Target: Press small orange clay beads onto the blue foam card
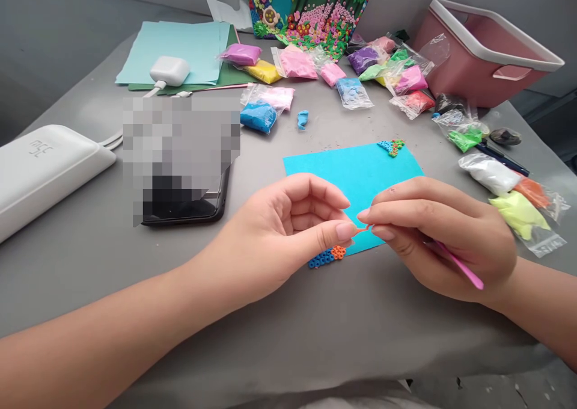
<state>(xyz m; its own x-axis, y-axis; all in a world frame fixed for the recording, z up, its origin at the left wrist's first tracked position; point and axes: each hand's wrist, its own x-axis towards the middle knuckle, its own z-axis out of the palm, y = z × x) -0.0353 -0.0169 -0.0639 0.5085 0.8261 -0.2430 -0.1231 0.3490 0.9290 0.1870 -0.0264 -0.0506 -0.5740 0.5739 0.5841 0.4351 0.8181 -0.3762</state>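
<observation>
My left hand (300, 222) pinches a thin orange clay strand (360, 230) between thumb and forefinger, with the other fingers curled loosely. At the strand's other end, the fingertips of my right hand (433, 234) are closed on it. A slim pink modelling tool (460, 266) is also held in that hand, its end sticking out below the palm. Both hands hover over a bright blue sheet (333, 165). Small blue and orange clay rings (327, 257) cover its near left corner, partly hidden by my left hand. Blue, orange and green clay rings (392, 147) sit at its far right corner.
Several bags of coloured clay (295, 63) lie along the back and right. A loose blue clay lump (302, 119) is behind the sheet. A pink bin (478, 60), a decorated clay picture (311, 15), a phone (184, 210) and a white power bank (49, 174) surround the work.
</observation>
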